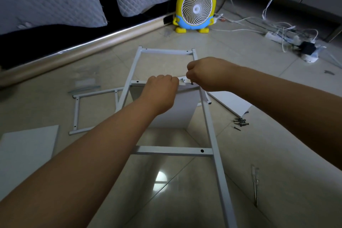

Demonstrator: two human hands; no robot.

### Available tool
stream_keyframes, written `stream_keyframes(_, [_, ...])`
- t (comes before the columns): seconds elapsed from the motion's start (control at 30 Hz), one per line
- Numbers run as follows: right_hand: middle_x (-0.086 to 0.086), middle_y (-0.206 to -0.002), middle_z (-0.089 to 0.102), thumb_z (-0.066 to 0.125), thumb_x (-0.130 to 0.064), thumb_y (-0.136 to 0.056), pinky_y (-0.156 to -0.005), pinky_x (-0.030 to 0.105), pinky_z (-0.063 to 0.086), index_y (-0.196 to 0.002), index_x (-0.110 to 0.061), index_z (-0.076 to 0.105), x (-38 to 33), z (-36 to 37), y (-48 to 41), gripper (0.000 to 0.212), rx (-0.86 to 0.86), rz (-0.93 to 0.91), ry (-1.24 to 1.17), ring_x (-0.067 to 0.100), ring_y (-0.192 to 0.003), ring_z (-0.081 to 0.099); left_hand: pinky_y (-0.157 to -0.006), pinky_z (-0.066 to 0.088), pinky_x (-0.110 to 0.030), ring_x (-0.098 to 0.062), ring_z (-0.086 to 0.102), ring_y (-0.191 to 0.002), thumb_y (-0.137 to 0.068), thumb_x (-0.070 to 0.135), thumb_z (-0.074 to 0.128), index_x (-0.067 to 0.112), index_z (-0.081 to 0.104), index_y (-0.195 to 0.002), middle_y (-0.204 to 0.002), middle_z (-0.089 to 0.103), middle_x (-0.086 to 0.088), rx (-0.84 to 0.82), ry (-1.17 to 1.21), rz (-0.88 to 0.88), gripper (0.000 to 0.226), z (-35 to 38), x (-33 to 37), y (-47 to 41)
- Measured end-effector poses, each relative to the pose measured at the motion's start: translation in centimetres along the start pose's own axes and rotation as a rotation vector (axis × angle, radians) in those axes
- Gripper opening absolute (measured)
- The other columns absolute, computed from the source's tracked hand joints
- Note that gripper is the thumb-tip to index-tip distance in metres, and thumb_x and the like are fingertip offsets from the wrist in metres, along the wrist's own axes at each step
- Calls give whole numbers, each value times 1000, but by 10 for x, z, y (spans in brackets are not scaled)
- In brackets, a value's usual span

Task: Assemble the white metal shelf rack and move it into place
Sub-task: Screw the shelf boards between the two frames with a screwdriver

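Two ladder frames [174,151], three panels [27,146], one screwdriver [255,185]; left hand [161,89] fingers grip rung [137,82], right hand [207,74] fingers pinch one screw [192,83].

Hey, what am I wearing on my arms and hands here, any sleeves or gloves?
Nothing worn shows. The left hand and right hand are ungloved, with no rings visible. The left forearm and right forearm are bare to the picture's edge: no sleeve, watch or bracelet.

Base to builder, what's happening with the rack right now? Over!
Left hand grips white flat shelf board against white metal ladder frame. Right hand pinches small black screw at crossbar hole. Nothing blocking; clear-handled screwdriver lies aside on floor.
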State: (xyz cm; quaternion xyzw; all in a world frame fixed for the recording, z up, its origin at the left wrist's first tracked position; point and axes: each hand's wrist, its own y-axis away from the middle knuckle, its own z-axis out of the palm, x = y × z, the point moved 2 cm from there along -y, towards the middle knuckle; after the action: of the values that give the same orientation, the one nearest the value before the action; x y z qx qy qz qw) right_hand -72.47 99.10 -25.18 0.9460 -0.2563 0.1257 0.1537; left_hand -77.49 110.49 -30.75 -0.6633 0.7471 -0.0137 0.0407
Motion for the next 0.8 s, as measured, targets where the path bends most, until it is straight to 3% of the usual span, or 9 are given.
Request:
stream_keyframes(0.23, [15,-102,54,43,-7,-92,-71,34,38,-98,-1,61,-8,16,9,20,188,182,-246,33,-92,55,-73,35,-33,-30,53,-96,-89,5,43,8,53,-106,-104,57,-11,-7,5,5,21,-6,0,-1])
stream_keyframes(0.33, [18,-102,54,42,-10,-94,-68,31,33,-98,1,63,-16,27,16,24,365,434,-495,35,-92,54,-66,34,-31,-33,55,-95,-90,10,45,8,60,-98,-97,59,-13,-47,129,-12,17,-10,-9,-7])
stream_keyframes(0.4, [17,-112,50,42,-16,-96,-71,28,34,-108,-2,62,-26,30,18,27,421,620,-673,34,-93,55,-66,38,-30,-32,56,-93,-90,13,47,11,62,-94,-91,59,-13,-58,188,-14,16,-12,-14,-9])
stream_keyframes(0.53, [13,-133,38,49,-22,-93,-84,25,39,-133,-9,40,-42,28,19,43,372,810,-988,27,-107,53,-67,39,-32,-33,56,-93,-89,14,50,14,64,-93,-95,63,-13,-24,197,-5,14,-10,-14,-7])
stream_keyframes(0.63, [14,-131,41,56,-26,-89,-90,30,44,-138,-10,26,-48,32,36,60,277,882,-1164,27,-109,52,-63,32,-30,-34,55,-93,-88,11,50,13,62,-91,-97,62,-14,-21,160,7,12,-9,-12,-7])
stream_keyframes(0.7, [12,-113,52,54,-28,-91,-77,38,56,-132,-11,31,-57,33,52,50,145,940,-1478,26,-89,62,-65,30,-29,-34,54,-95,-88,9,48,12,59,-90,-100,60,-14,-24,139,15,12,-11,-11,-7])
stream_keyframes(0.8, [9,-79,54,44,-29,-96,-42,24,52,-106,-8,43,-76,31,68,23,-26,933,-1936,15,-46,58,-66,29,-29,-33,53,-98,-91,11,46,11,57,-89,-102,59,-16,-29,157,19,11,-11,-11,-7])
